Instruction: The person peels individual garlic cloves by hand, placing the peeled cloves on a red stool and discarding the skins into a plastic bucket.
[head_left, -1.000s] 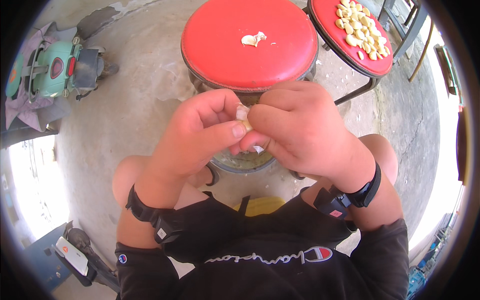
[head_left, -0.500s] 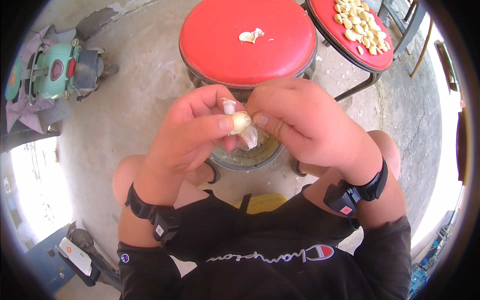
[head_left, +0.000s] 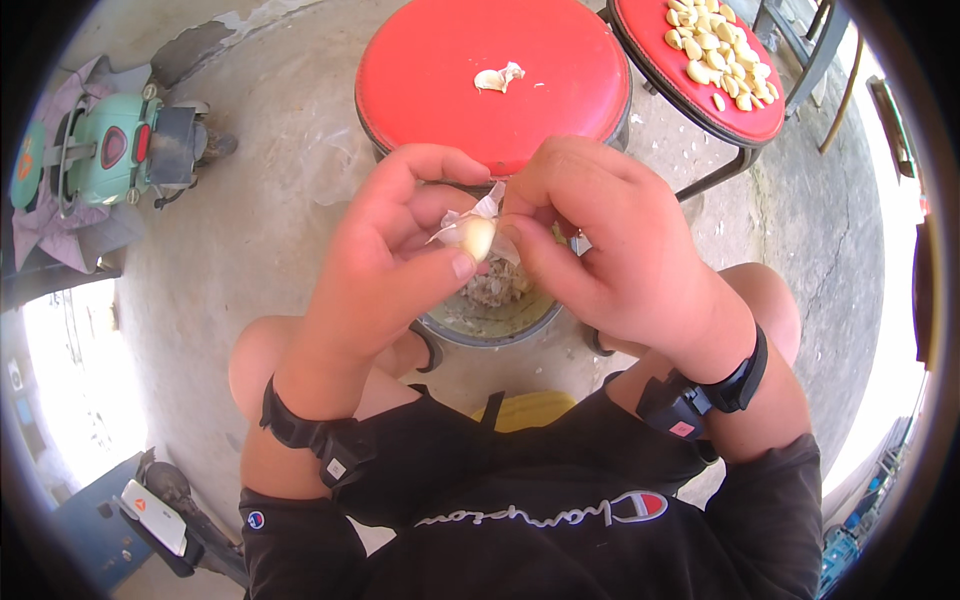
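Between the thumb and fingers of my left hand [head_left: 390, 235] is a garlic clove [head_left: 478, 238], pale and partly bare, with loose white papery skin around it. My right hand [head_left: 610, 240] pinches at the garlic skin [head_left: 488, 203] on the clove's right side; its fingertips are partly hidden behind the thumb. Below both hands a round basin [head_left: 490, 325] stands on the floor between my feet, holding a heap of peeled-off skins [head_left: 497, 285]. Ahead, on a red round stool [head_left: 430, 80], lie a couple of unpeeled garlic pieces [head_left: 497, 77].
A second red stool [head_left: 690, 95] at the far right bears many peeled garlic cloves [head_left: 725, 55]. At the left stands a green scooter [head_left: 115, 150]. A white phone-like device [head_left: 153, 515] rests at the lower left. Bits of skin are scattered over the concrete floor [head_left: 270, 210].
My left hand's fingers have spread, and the clove shows more upright with its skin peeled outward. My right hand has turned, its fingers now pulling at the skin beside the clove.
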